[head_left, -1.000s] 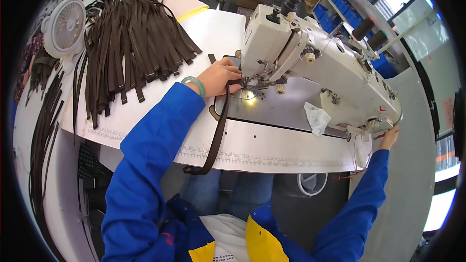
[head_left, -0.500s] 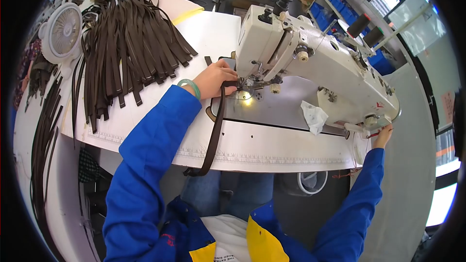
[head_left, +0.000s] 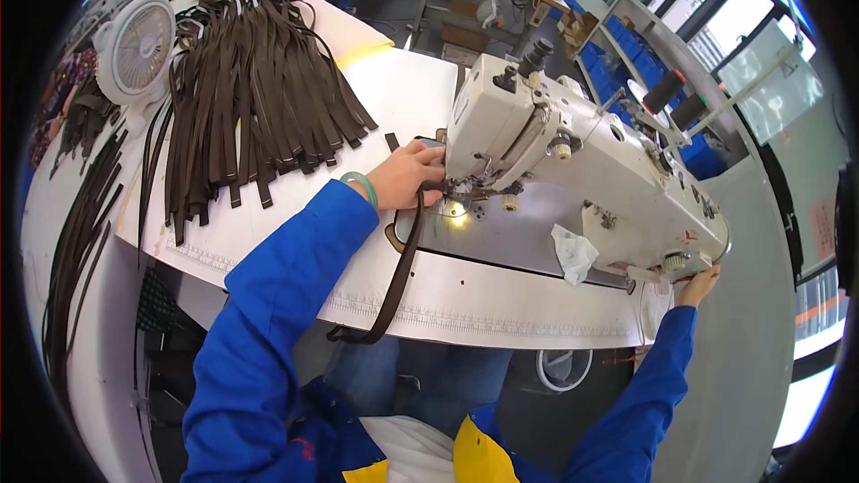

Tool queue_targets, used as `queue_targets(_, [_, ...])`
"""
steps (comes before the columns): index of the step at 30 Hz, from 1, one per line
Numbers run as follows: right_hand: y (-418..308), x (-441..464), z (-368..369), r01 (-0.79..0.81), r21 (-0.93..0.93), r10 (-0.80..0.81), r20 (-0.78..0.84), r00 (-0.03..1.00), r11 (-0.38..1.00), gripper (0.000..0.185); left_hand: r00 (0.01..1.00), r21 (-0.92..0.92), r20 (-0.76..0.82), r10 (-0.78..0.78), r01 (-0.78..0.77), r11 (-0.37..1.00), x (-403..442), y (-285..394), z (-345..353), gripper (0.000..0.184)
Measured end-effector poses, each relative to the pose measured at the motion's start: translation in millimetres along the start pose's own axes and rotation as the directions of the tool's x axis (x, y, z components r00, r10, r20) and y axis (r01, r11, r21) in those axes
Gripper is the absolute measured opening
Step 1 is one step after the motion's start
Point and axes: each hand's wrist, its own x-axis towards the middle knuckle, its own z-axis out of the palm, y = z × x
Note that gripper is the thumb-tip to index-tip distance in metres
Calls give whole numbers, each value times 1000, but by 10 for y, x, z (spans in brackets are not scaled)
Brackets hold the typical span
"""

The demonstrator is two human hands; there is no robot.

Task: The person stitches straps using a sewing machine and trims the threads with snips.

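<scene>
My left hand (head_left: 404,177) is closed on a dark brown strap (head_left: 404,273) beside the needle area of a white sewing machine (head_left: 582,152). The strap hangs from my fingers over the table's front edge, and a short end (head_left: 392,140) shows behind the hand. A small lamp lights the metal plate (head_left: 528,233) under the needle. At the machine's far right end, my right hand (head_left: 700,286) is curled against the lower edge of the handwheel (head_left: 726,237); some of its fingertips are hidden.
A thick bundle of brown straps (head_left: 259,98) lies on the table at left, next to a white fan (head_left: 139,49). More straps (head_left: 80,233) hang at far left. A crumpled white tissue (head_left: 574,253) rests by the plate. Thread spools (head_left: 664,91) stand behind the machine.
The head view has tilted up, so the table and machine sit lower in the picture. Both hands keep their places at the strap and the handwheel.
</scene>
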Motion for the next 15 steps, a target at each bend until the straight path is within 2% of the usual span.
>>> queue_targets(1, [129, 113, -59, -33, -14, 32, -8, 999, 999, 45, 1000, 32, -11, 9, -8, 999, -13, 2, 6, 29])
queue_targets(2, [150, 268, -163, 49, -228, -43, 28, 999, 972, 46, 998, 25, 47, -46, 45, 999, -9, 36, -31, 28])
queue_targets(4, [119, 643, -325, 217, -604, -169, 136, 976, 767, 47, 996, 85, 80, -49, 42, 996, 14, -2, -60, 26])
queue_targets(7, [-309, 1102, -216, 413, -783, -136, 397, 908, 466, 49, 991, 168, 80, -108, 93, 981, 52, -185, -51, 29])
queue_targets(10, [-428, 1114, -138, 420, -790, -106, 420, 901, 447, 51, 972, 244, -11, -233, 228, 943, 119, -422, -19, 35])
queue_targets(13, [-209, 824, -196, 222, -705, -127, 185, 974, 674, 46, 971, 254, -25, -236, 234, 939, 123, -460, 1, 35])
queue_targets(15, [-199, 438, -148, 139, -417, -70, 176, 982, 898, 39, 969, 230, -19, -245, 243, 942, 129, -475, 14, 36])
